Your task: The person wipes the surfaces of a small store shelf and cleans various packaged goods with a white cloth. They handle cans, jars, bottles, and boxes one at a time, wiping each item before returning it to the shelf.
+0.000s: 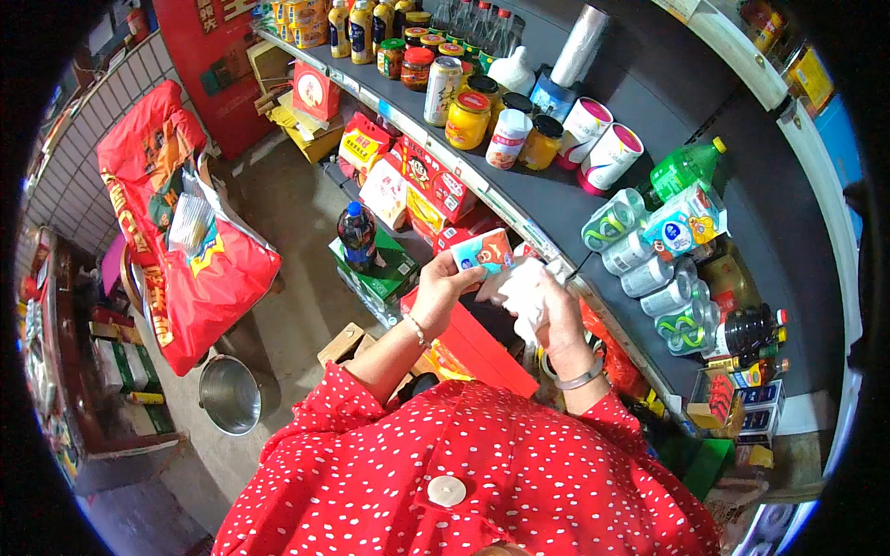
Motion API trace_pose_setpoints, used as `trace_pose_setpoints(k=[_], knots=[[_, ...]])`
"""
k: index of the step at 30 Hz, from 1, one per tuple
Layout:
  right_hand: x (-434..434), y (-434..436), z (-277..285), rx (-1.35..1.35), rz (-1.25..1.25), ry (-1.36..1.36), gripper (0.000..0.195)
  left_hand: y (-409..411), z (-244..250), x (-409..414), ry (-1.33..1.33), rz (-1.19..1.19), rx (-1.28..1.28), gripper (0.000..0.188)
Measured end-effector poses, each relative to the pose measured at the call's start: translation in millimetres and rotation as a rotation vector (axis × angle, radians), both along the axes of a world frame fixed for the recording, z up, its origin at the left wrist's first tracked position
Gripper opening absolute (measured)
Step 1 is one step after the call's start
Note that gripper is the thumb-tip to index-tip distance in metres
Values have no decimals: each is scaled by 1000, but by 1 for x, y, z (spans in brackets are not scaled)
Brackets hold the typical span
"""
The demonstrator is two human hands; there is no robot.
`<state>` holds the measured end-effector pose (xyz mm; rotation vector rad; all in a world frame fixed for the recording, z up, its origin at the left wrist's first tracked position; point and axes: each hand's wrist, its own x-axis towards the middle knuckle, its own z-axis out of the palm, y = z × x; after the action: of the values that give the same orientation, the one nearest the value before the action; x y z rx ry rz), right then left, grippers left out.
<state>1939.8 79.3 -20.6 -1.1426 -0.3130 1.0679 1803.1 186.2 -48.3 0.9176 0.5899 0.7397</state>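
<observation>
My left hand [445, 286] grips a small blue and orange tissue packet [484, 253] between thumb and fingers. Beside it on the right, my right hand [560, 316] holds a crumpled white cloth or tissue [526, 295], which hangs below the fingers and reaches towards the packet. Both hands are in front of the shelf edge, above red boxes. On the dark shelf to the right, a larger blue tissue pack [685, 221] lies on shrink-wrapped drink cans [643, 267].
The dark shelf [626, 76] carries jars, bottles and white canisters [610, 157]. Below it are red gift boxes [427, 177] and a cola bottle [357, 235] on a green carton [382, 278]. Leftwards, a metal bucket [230, 395] stands near a large red bag [229, 285].
</observation>
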Motion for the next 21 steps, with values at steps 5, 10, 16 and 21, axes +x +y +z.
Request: trace_pose_setpoints(k=[5, 10, 16, 21], knots=[[-10, -4, 6, 52, 56, -357, 22, 5, -7, -12, 114, -12, 197, 30], [-36, 7, -11, -10, 21, -1424, 28, -18, -21, -2, 29, -247, 316, 42], [-4, -11, -51, -286, -208, -837, 35, -15, -2, -19, 96, -463, 405, 41], [24, -42, -72, -297, -286, -472, 23, 20, -10, -9, -7, -392, 322, 47]])
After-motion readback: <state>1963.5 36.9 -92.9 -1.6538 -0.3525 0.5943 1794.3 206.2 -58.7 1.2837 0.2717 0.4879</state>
